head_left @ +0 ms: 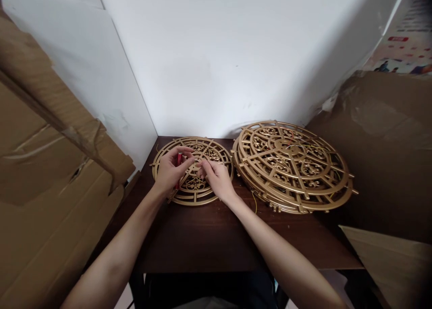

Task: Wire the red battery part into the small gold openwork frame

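My left hand (170,168) is over the left part of a round, gold openwork panel (195,201) that lies on the dark table. Its fingers are curled around a slim red stick-like tool (179,158), partly covered by the thumb and palm; its exact kind is unclear. Close beside it, above the panel's middle, my right hand (216,176) is closed in a pinch, thumb against fingers. Whatever lies in that pinch is too small to make out. Scrollwork and ring bars show between and around both hands.
To the right stands a stack of similar gold panels (293,165), with thin yellow wires (254,203) trailing from it. Cardboard (50,201) rises on the left and a cardboard box (388,156) on the right. A white wall (219,66) backs the brown table (202,241).
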A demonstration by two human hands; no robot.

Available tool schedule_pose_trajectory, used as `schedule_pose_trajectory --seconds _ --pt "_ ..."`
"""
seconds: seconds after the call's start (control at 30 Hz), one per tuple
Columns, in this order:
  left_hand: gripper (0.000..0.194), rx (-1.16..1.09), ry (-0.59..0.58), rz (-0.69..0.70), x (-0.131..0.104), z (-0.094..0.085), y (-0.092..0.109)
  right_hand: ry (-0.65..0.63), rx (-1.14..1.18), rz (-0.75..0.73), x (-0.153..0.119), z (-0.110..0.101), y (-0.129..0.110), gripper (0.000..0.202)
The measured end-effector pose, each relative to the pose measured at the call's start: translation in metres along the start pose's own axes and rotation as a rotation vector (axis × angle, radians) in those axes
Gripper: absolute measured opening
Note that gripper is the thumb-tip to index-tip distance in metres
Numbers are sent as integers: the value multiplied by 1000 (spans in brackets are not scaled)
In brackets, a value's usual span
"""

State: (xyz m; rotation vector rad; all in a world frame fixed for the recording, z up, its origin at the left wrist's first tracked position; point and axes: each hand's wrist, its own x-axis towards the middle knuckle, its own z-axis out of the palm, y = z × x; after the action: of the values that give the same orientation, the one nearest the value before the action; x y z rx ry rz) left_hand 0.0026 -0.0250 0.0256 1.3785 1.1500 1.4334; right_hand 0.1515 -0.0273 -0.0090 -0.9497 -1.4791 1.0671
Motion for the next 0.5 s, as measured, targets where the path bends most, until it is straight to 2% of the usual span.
schedule_pose_trajectory --seconds 0.13,0.27,0.4,0.5 --pt "29 65 -51 48 -2 2 1 -75 128 74 1 3 1 51" --pt "27 43 -91 14 -6 5 4 -154 290 191 3 3 -4 56" --pt "23 -105 -116 -56 -6 2 7 -274 478 299 3 -2 -11 49" --pt "23 -161 -112 -80 -4 -2 9 -287 538 311 2 -4 -13 43"
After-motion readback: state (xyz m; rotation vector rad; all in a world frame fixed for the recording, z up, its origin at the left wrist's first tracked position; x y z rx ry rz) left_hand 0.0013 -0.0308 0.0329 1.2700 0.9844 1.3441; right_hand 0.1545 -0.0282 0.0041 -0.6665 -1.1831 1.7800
